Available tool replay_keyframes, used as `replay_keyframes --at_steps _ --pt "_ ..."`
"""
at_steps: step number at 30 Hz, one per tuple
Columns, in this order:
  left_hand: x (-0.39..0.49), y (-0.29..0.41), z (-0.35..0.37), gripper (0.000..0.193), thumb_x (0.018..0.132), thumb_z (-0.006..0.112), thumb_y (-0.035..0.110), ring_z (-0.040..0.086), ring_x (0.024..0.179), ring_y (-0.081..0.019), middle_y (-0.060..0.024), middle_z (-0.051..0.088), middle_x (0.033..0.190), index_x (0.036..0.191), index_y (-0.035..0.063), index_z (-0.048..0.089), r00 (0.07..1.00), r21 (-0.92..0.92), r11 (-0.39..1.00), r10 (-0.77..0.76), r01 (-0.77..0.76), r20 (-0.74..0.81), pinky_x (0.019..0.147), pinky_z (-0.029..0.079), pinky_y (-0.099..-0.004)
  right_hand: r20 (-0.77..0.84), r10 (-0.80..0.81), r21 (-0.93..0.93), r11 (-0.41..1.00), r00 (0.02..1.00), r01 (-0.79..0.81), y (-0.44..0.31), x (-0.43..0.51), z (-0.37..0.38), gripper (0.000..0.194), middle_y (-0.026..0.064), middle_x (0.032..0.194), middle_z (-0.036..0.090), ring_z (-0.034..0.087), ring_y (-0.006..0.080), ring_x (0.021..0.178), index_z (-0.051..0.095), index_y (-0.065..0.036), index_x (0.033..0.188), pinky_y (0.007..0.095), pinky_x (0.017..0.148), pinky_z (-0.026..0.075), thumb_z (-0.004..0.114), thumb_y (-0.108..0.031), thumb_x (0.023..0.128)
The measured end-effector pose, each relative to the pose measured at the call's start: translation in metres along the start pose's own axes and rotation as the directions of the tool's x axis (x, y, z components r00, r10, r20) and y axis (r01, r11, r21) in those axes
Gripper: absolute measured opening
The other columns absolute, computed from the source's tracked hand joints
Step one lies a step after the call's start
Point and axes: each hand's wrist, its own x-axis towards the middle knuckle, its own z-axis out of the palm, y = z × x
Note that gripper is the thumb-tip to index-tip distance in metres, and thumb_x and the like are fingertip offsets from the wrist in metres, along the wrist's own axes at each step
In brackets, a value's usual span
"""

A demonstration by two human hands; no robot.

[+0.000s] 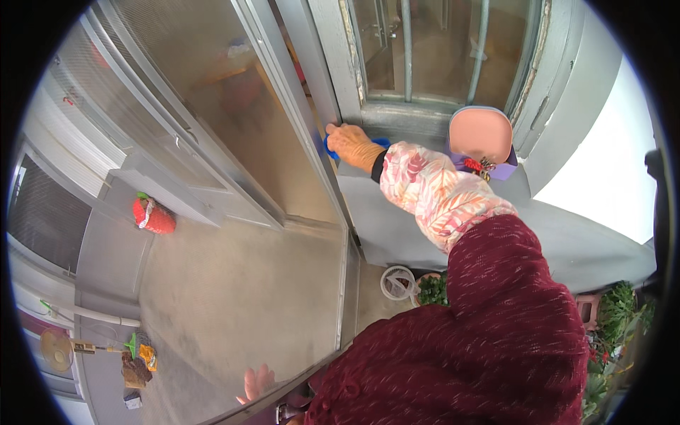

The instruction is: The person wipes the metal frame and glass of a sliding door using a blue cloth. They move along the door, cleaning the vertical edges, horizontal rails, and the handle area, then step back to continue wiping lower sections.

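Observation:
My right hand [348, 143], in a floral sleeve cover, reaches to the narrow gap between the metal door frame and the grey window frame. Its fingers are closed on a blue cloth [381, 142], which shows on both sides of the hand. Pinkish fingers of my left hand [256, 383] show at the lower edge of the screen door [255, 297], close to a metal door handle [284, 413]; whether they are seen through the panel or reflected in it, I cannot tell. Most of that hand is hidden. On the sill stands a purple box [504, 169] with a pink lid or mirror [481, 133].
Keys with a red tag [475, 166] lie at the box. Below the ledge [393, 212] stand a white pot [398, 282] and a green potted plant [433, 290]. More plants [616, 313] are at right. A red strawberry-shaped bag [154, 215] and a fan [57, 349] are at left.

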Motion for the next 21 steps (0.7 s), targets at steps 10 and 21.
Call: replay_keyframes --at_steps 10,21 --pt "-0.001 0.0 0.009 0.077 0.086 0.019 0.072 0.037 0.125 -0.0409 -0.025 0.04 0.136 0.141 0.0186 0.033 0.986 -0.009 1.0 -0.025 0.024 -0.166 0.105 0.024 -0.0579 -0.304 0.59 0.808 0.575 0.748 -0.125 0.024 0.038 -0.072 0.023 0.0201 0.09 0.065 0.061 0.0377 0.086 0.068 -0.005 0.089 0.0418 0.079 0.049 0.059 -0.017 0.072" --pt "0.015 -0.009 -0.026 0.081 0.086 0.023 0.072 0.038 0.125 -0.0392 -0.0274 0.034 0.139 0.142 0.015 0.03 0.971 -0.15 0.988 -0.003 0.04 0.24 0.107 0.025 -0.0537 0.383 0.688 0.85 0.0 0.617 -0.527 -0.049 0.001 0.005 0.021 0.0288 0.093 0.061 0.056 0.0456 0.093 0.061 0.001 0.088 0.0491 0.08 0.045 0.047 -0.009 0.077"
